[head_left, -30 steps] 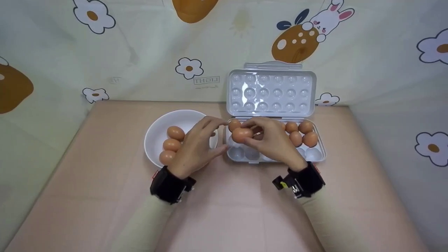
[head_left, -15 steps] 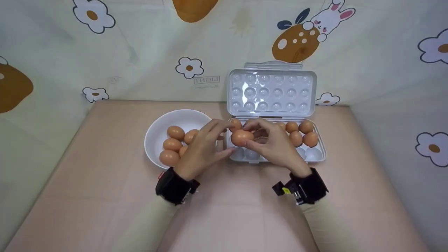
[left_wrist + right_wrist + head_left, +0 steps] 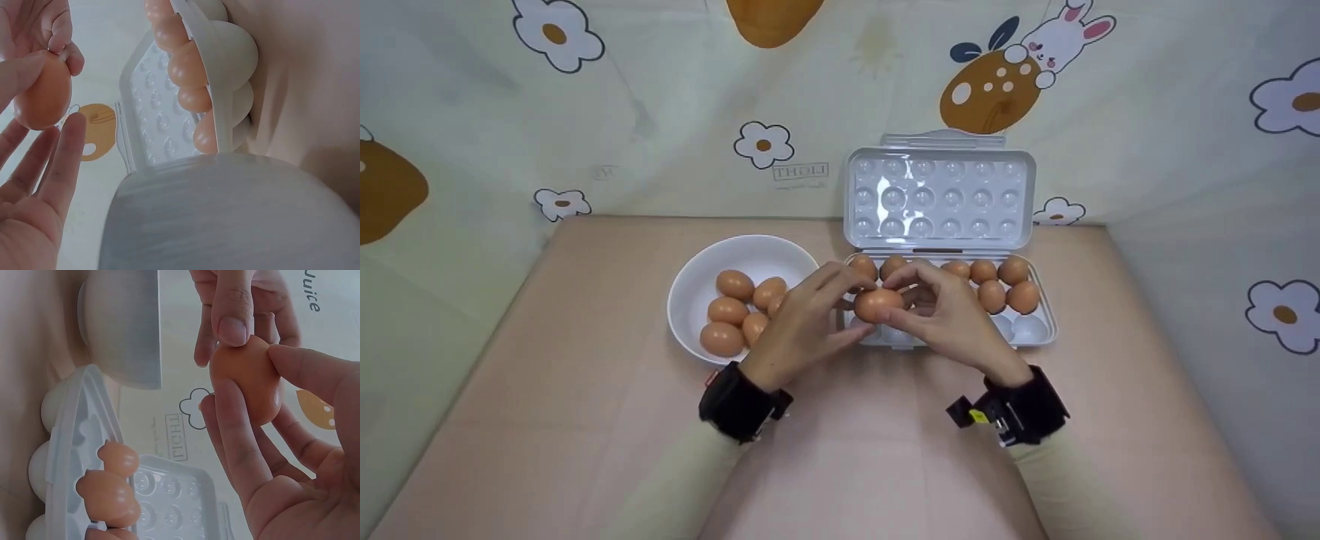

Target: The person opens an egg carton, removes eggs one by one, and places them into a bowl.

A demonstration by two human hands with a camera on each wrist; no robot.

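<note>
A brown egg (image 3: pixel 877 306) is held up in front of the egg carton. My right hand (image 3: pixel 960 322) pinches it between thumb and fingertips, as the right wrist view shows on the egg (image 3: pixel 256 391). From the other side, my left hand (image 3: pixel 806 322) has its thumb on the shell and fingertips at its lower end in the left wrist view, the index tip slightly off the egg (image 3: pixel 48 95). Behind the hands stands the lidded carton (image 3: pixel 1054 330), its lid (image 3: pixel 941 199) raised, with several brown eggs (image 3: pixel 1024 298) in its cups; my hands hide part of it.
A white bowl (image 3: pixel 682 300) with several brown eggs (image 3: pixel 727 310) stands to the left, partly covered by my left hand. The pink-beige tabletop (image 3: pixel 607 420) ends at a patterned cloth backdrop (image 3: pixel 660 97). Black wrist mounts (image 3: pixel 1024 405) sit on both wrists.
My left hand has moved right, from over the bowl's edge to the egg, its fingers now around its end. The right hand has brought the egg slightly nearer to me.
</note>
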